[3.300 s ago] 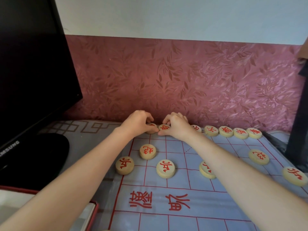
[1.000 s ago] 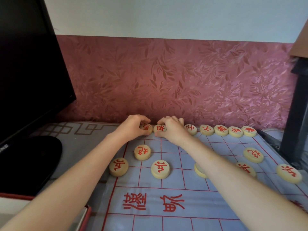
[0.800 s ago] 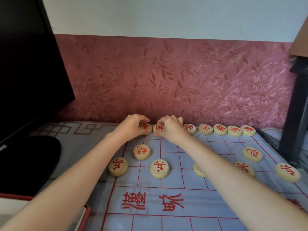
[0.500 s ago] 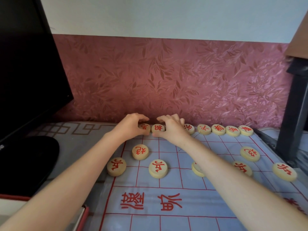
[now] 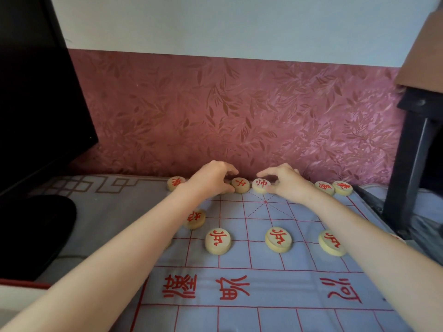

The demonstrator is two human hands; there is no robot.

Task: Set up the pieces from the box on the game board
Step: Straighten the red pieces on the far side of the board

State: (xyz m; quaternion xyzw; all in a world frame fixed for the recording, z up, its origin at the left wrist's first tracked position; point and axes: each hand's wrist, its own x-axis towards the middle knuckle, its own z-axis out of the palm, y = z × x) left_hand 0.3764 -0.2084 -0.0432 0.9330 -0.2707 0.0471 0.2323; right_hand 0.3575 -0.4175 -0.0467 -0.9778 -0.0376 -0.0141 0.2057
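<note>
left hand (image 5: 212,179) and right hand (image 5: 286,182), fingers curled, seem to pinch the two middle pieces (image 5: 240,185); slide each squarely onto its far-edge crossing of the game board (image 5: 282,287).

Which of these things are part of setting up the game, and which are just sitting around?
In the job: blue-grey cloth game board with red lines; round pale wooden pieces with red characters; left hand; right hand.
Lying about: black flat monitor; dark upright stand, far right.
</note>
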